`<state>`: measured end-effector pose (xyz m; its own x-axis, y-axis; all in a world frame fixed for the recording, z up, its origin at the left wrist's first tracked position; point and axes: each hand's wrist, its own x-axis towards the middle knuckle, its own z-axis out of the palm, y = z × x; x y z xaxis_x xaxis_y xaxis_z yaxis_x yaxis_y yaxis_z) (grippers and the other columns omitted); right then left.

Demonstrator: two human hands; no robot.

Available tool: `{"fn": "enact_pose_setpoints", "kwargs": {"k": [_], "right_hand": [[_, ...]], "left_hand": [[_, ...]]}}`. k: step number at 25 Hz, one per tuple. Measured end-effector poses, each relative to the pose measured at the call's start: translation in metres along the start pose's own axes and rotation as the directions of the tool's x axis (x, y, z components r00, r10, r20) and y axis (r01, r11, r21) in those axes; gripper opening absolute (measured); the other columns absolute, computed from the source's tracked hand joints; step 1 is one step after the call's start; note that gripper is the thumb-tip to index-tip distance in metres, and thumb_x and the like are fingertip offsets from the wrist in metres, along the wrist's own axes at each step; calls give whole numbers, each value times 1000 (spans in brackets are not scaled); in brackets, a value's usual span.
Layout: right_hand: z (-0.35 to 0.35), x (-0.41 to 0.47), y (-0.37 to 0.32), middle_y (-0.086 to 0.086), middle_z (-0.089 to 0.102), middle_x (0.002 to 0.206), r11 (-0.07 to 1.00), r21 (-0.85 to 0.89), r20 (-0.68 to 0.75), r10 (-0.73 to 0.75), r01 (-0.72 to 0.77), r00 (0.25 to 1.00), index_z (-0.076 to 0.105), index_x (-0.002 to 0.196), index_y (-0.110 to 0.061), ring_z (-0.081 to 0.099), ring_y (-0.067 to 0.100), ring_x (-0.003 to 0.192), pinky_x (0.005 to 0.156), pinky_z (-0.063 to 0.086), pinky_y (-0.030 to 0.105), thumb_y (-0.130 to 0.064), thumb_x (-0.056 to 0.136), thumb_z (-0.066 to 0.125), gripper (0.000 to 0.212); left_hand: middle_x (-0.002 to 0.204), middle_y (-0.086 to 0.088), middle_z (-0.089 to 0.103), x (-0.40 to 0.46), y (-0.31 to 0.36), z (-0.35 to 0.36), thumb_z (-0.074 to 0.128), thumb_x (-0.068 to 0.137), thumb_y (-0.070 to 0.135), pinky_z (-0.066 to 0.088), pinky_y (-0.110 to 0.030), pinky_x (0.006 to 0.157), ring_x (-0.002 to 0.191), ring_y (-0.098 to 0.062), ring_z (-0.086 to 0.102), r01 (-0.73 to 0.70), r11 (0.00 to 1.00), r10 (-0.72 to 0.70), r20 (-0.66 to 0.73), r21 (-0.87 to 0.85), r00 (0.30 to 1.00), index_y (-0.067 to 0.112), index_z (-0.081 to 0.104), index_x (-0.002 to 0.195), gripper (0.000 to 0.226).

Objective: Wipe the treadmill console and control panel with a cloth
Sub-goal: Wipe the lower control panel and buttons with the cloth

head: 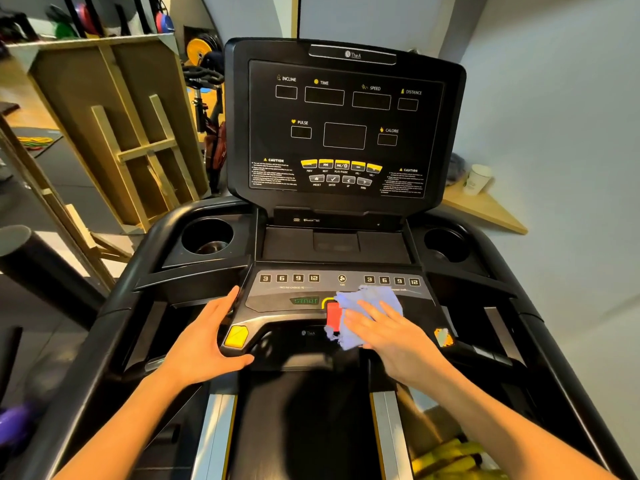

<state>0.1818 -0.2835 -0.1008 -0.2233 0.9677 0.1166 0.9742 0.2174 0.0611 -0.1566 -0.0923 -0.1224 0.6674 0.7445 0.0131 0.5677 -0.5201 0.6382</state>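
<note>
The black treadmill console (344,123) stands upright ahead, its displays dark. Below it lies the grey control panel (301,292) with number buttons and a green START key. A light blue cloth (367,303) is spread over the panel's right half, partly covering the red stop key (333,315). My right hand (388,332) lies flat on the cloth, fingers extended, pressing it onto the panel. My left hand (211,336) grips the panel's left edge next to a yellow button (236,337), thumb wrapped under the front.
Cup holders (207,237) sit on both sides of the console. A paper cup (478,179) stands on a wooden shelf (491,211) at the right wall. Wooden frames (131,140) and gym gear crowd the left. The treadmill belt (304,427) runs below.
</note>
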Motion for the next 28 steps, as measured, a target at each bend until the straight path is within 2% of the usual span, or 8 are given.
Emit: {"fn": "enact_pose_setpoints", "kwargs": {"k": [4,10,14,18,21,24,26,28], "right_hand": [[-3,-31,18,-5,39,155,988,14,-1,152,-152,988,37,149,-21,17,15,147,117,24,39,-3,81,71,78],[-18,-61,15,4,57,138,961,63,-114,274,-268,955,54,134,-13,54,27,128,103,45,41,-1,73,81,68],[-3,-81,15,1,48,147,919,66,-37,391,-389,919,48,140,-17,45,23,136,97,53,42,-5,79,78,69],[7,-89,17,0,48,148,884,135,-34,456,-449,889,47,144,-17,44,25,138,92,57,37,3,72,81,81],[4,-83,17,-2,45,151,847,244,-38,496,-473,868,45,146,-21,42,25,139,93,56,36,4,80,75,77],[-6,-67,19,-12,31,156,818,318,-88,529,-479,844,36,150,-29,36,20,140,95,53,29,-2,93,62,68],[-4,-58,24,-18,19,160,798,399,-104,528,-451,843,27,154,-32,22,13,147,111,39,31,-4,98,55,70],[-2,-51,28,-12,16,164,765,450,-82,549,-461,832,23,156,-33,15,15,151,119,27,37,-9,101,50,66]], "left_hand": [[150,12,37,-1,1,-1,82,56,62,49,-28,95,124,-9,49,0,1000,0,-3,3,1000,42,5,155,128],[143,21,35,-2,4,-2,81,56,63,49,-25,92,123,-8,49,8,1000,-8,8,9,1000,41,4,155,127],[144,16,38,-3,5,-3,80,56,63,50,-25,91,120,-8,51,12,1000,-12,14,3,1000,44,3,154,126],[138,22,35,-4,9,-5,81,56,62,48,-23,90,118,-6,50,2,1000,-2,11,-1,1000,49,2,152,125],[141,20,35,-5,13,-6,80,56,62,48,-23,92,120,-6,50,8,1000,-8,13,-1,1000,51,1,151,124],[145,15,36,-4,13,-6,80,56,62,47,-17,87,117,-6,50,22,1000,-23,26,12,999,50,-1,150,125],[147,14,36,-4,14,-6,80,55,63,45,-12,78,111,-4,51,43,999,-43,32,24,999,50,-2,151,126],[147,14,35,-4,15,-7,80,55,64,43,-9,71,106,0,51,65,997,-66,42,33,997,46,-3,152,129]]}}
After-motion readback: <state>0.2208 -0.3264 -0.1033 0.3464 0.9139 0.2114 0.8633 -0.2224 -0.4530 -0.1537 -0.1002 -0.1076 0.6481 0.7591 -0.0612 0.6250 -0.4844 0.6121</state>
